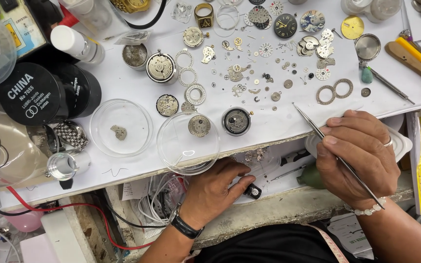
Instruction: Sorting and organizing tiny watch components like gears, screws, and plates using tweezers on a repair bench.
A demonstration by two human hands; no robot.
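My right hand [359, 153] holds thin steel tweezers [317, 129], their tip pointing up-left over the white sheet [123, 83]. My left hand [215, 187], with a black wristwatch on its wrist, rests below the bench edge, its fingers on a small black cylindrical object [253, 191]. A round watch movement in a black ring [236, 121] lies on the sheet just above the left hand. Beside it a clear round dish [187, 142] overhangs the edge, with a small geared disc [199, 125] showing through it.
Many tiny gears, rings, dials and plates are scattered over the sheet. A second clear dish [121, 127] holds a small metal part. Black round tins [32, 93] stand at left, beside a metal watch bracelet [70, 134]. A wooden-handled tool [412, 61] lies at right. Cables hang below the bench.
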